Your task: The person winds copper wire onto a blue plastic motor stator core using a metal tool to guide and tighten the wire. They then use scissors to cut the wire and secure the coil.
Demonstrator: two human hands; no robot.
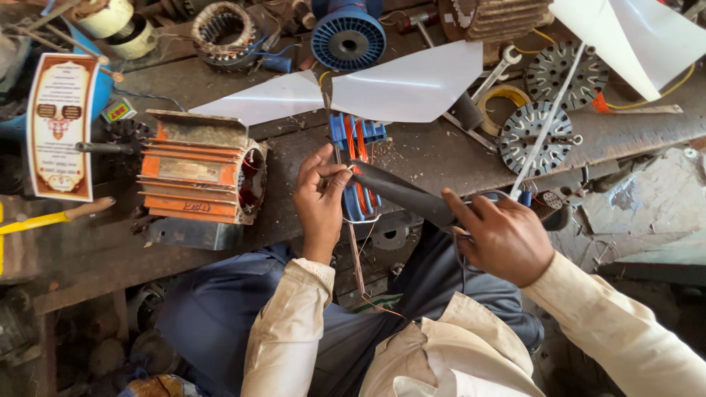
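Centre of frame: my left hand is pinching, fingertips pressed together, one thin wire at the blue winding former, which is carrying orange coils. My right hand is gripping, fingers curled, one black tapered tool pointing at the former. Left: one orange motor housing. Above: two white sheets, one blue spool. Upper right: two perforated stator discs.

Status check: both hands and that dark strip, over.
Left hand pinching one end of the dark strip. Right hand gripping the other end. Blue winding former beneath; orange motor housing alongside, apart.
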